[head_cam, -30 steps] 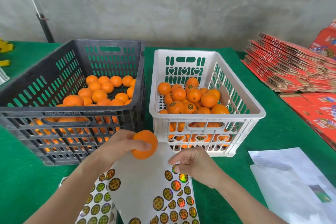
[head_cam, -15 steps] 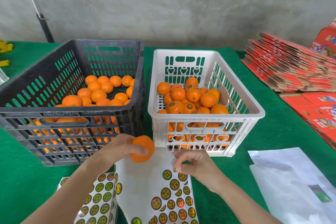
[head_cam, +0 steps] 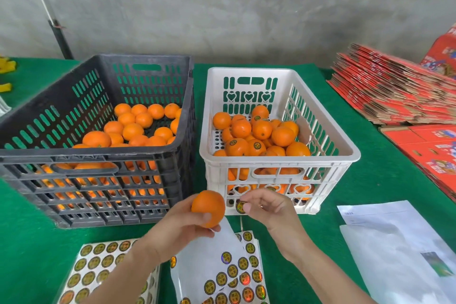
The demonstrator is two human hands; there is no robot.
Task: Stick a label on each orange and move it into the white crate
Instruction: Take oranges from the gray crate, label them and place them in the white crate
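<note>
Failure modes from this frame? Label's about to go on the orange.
1. The label hangs from the right hand's fingertips, still apart from the orange; it may fold or stick to a finger.
2. The left hand holds the orange by its lower side only, so pressing the label on could roll it loose.
3. The sticker sheet has a lifted edge under the hands and could get dragged.

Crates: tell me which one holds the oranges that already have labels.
The white crate, on the right. Several oranges in it show round dark-and-gold labels. The oranges in the black crate beside it show none.
</note>
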